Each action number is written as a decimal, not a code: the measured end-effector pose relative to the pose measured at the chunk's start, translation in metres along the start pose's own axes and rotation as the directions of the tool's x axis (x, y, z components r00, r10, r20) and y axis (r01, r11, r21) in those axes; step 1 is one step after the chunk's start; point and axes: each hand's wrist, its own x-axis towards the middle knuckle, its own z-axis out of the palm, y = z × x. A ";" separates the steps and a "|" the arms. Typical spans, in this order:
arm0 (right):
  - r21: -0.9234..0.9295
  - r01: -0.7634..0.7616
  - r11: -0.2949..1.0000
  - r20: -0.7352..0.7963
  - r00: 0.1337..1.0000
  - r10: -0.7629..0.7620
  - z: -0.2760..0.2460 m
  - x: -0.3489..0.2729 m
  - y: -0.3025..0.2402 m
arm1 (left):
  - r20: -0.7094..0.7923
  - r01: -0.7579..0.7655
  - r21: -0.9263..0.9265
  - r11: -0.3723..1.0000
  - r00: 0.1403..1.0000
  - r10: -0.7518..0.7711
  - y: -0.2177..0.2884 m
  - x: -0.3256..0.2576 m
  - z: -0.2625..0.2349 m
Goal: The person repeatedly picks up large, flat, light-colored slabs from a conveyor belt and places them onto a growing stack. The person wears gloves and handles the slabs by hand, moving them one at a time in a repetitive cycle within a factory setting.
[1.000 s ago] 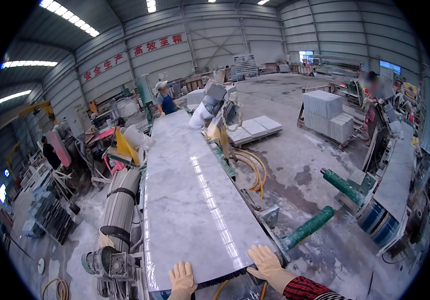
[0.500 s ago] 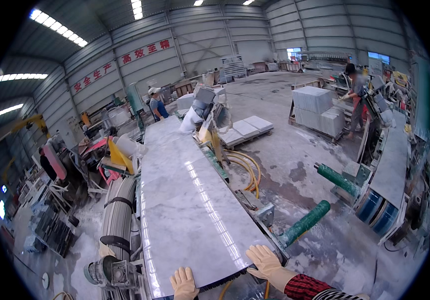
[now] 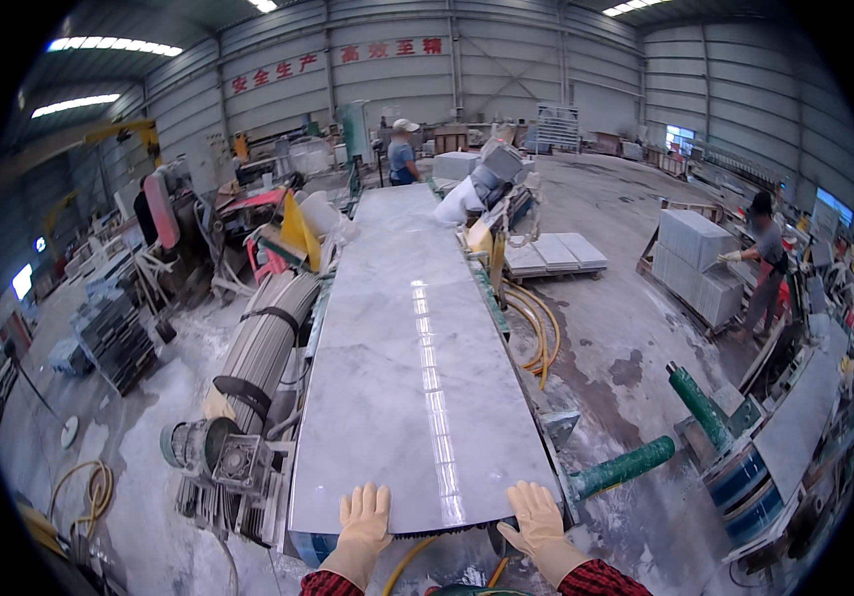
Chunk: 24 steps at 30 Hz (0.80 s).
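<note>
A long, polished grey-white marble slab [image 3: 387, 368] lies flat on a conveyor bed and stretches away from me. Both hands wear cream rubber gloves. My left hand [image 3: 359, 528] rests palm down on the slab's near edge, left of the middle, fingers stretched forward. At the near right corner, my right hand [image 3: 538, 524] also lies on the edge, its fingers on top and its thumb pointing inward. Neither hand grips anything that I can see. A dark, brush-like strip shows beneath the slab's edge between them.
A motor with a gearbox [image 3: 213, 452] stands left of the conveyor; a green roller [image 3: 621, 467] juts out on the right. Yellow hose [image 3: 544, 333] loops along the floor. An angled machine head [image 3: 492, 179] overhangs the far end. One co-worker [image 3: 403, 154] stands beyond; another [image 3: 765, 263] handles stacked slabs [image 3: 690, 248].
My view has turned left and levelled, so the scene sits further right. My left hand has come further onto the slab. The right hand stays at the near right corner.
</note>
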 end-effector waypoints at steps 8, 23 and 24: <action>-0.078 0.060 0.995 -0.050 0.997 -0.064 0.009 -0.003 0.001 | -0.117 -0.017 -0.026 1.000 0.993 0.013 0.001 -0.005 -0.002; -0.075 0.015 0.997 -0.022 1.000 -0.016 -0.003 -0.002 -0.012 | -0.126 -0.030 -0.018 0.999 0.992 0.027 0.000 -0.008 0.000; -0.074 -0.001 0.997 -0.002 1.000 0.001 -0.004 -0.003 -0.013 | -0.123 -0.033 -0.018 0.999 0.992 0.030 0.001 -0.007 0.001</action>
